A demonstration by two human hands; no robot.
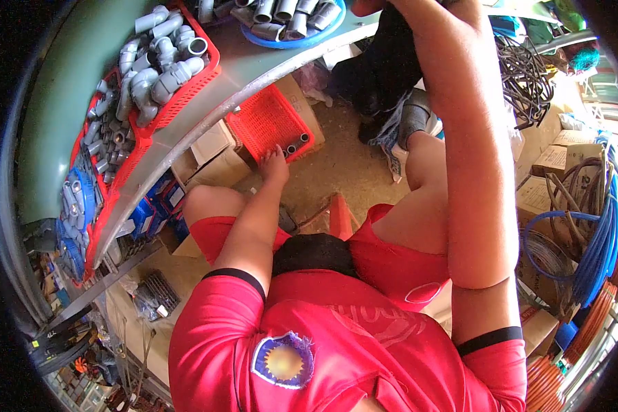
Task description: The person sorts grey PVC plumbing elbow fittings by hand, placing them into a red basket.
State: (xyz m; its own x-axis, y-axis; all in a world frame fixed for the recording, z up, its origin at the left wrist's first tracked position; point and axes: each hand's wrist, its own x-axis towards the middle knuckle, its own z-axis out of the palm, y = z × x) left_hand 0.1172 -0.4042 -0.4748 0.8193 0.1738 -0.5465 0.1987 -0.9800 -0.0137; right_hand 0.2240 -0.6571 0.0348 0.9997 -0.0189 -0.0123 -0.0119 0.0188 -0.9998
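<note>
My left hand (274, 165) is at the near edge of a red plastic basket (264, 120), its fingers bent over the rim. Inside that basket, just right of my fingers, lie a few small grey pipe pieces (291, 149). My right arm reaches up along the right side to the top edge of the view. The right hand (460, 8) is only partly in view there, and its fingers and anything in them cannot be made out.
Grey pipe fittings (163, 82) fill red baskets on the curved table (244, 65); more sit in a blue tray (302, 42). Cardboard boxes (220, 168) stand below. Beyond my right knee is a dark boot-like object (414, 118). Blue tubing (597, 254) and boxes are at right.
</note>
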